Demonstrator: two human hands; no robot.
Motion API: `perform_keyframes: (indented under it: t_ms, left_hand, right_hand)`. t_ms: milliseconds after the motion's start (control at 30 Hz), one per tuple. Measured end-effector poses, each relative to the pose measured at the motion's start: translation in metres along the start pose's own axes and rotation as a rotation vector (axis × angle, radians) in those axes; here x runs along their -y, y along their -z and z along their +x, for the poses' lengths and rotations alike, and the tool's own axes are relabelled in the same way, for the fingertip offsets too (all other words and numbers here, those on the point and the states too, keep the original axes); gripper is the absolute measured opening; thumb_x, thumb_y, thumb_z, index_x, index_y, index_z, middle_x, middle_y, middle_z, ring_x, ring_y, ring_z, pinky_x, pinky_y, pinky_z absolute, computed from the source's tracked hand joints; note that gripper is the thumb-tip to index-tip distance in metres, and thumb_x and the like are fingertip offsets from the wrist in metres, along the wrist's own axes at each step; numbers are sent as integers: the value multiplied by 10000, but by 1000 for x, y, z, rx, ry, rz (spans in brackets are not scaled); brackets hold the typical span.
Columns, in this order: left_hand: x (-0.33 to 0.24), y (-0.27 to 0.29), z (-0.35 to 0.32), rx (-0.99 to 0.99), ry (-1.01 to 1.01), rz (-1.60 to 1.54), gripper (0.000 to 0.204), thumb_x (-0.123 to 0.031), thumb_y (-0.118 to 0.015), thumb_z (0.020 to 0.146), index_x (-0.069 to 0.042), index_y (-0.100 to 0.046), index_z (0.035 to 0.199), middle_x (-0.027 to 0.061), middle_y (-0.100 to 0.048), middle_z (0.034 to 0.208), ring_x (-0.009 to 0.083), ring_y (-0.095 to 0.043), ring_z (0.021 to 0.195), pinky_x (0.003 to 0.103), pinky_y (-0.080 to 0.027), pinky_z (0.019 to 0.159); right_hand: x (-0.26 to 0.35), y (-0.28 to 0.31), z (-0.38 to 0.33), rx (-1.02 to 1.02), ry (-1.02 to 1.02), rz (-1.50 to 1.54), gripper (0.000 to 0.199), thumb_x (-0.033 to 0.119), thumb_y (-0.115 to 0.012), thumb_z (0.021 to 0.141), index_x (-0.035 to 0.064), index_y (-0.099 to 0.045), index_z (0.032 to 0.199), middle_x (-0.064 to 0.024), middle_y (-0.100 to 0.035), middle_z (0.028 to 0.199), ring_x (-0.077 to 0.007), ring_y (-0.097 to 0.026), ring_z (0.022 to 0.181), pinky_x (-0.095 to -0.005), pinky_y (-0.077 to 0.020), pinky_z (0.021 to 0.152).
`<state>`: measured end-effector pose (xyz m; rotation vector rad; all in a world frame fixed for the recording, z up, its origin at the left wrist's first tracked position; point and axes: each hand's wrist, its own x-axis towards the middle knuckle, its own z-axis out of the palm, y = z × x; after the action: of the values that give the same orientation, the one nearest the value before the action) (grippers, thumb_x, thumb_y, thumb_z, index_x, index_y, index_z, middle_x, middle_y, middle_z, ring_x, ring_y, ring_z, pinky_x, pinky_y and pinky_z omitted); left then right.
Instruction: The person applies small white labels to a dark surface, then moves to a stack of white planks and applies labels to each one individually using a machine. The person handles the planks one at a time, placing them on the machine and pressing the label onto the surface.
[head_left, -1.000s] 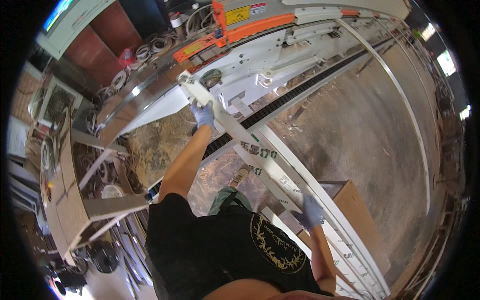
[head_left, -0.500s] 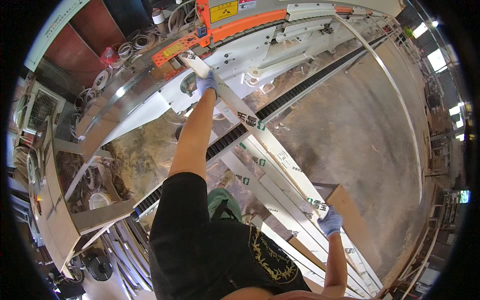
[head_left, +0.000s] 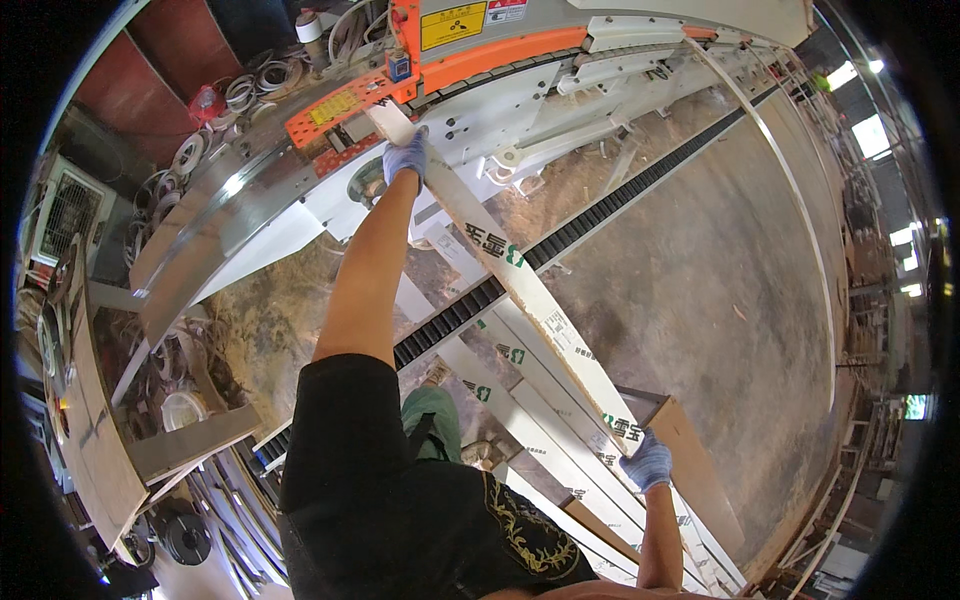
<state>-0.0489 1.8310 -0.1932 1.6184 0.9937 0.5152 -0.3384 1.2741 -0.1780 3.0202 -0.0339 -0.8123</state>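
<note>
A long, narrow white board with dark and green print spans slantwise between my two gloved hands. Near its far end, my left hand in a blue-grey work glove is closed on the edge. That end rests at or just over the rim of the machine's orange plate; whether it touches I cannot tell. My right hand, gloved alike, grips the near end, its fingers partly hidden by the board. Several similar white boards lie below, alongside the held one.
A white and orange machine runs along the far side. A black roller conveyor crosses under the board. Brown panels stand right of the stack. Coiled strips and a wooden bench are at left.
Both hands keep hold of the board, whose far end stays by the orange plate. The view has shifted slightly. My shoe now shows nearer my body, and the green trouser leg has moved.
</note>
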Motion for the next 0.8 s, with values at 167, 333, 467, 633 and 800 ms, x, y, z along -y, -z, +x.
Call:
perform_keyframes:
  t_ms: [167, 333, 467, 633, 800]
  left_hand:
    - [7, -19, 26, -35, -27, 12, 590, -443, -679, 651, -4, -571, 1031, 163, -594, 1045, 270, -569, 977, 341, -422, 834]
    - [11, -31, 34, -28, 0, 16, 612, -465, -672, 648, -6, -566, 1040, 164, -592, 1051, 276, -565, 984, 349, -420, 839]
    - [1, -40, 30, -41, -18, 115, 627, -468, -672, 650, 2, -556, 1049, 160, -590, 1056, 281, -564, 985, 348, -418, 843]
    - [-9, -48, 21, -38, 21, 60, 655, -466, -673, 651, 25, -535, 1063, 170, -583, 1064, 281, -558, 992, 340, -413, 849]
    - [-21, -61, 17, -22, 12, 26, 650, -451, -673, 656, 28, -528, 1071, 175, -576, 1074, 284, -553, 995, 336, -410, 849]
  right_hand:
    - [9, 16, 10, 48, 14, 41, 560, 303, -643, 610, 42, -456, 1070, -135, -612, 933, -287, -603, 849, -357, -486, 727]
    - [-9, 12, 23, 31, -8, -32, 525, 278, -650, 607, 56, -470, 1047, -134, -621, 890, -295, -606, 826, -358, -489, 717]
    - [-18, 22, 28, -11, 12, -68, 522, 272, -655, 601, 55, -469, 1038, -150, -618, 875, -312, -606, 806, -370, -490, 708]
    - [-15, 39, 34, 34, -15, -60, 531, 278, -654, 599, 47, -466, 1038, -162, -617, 876, -321, -603, 806, -383, -488, 707]
    - [-14, 46, 50, 39, 34, -70, 486, 241, -631, 605, 47, -478, 1024, -162, -615, 876, -321, -599, 816, -381, -485, 720]
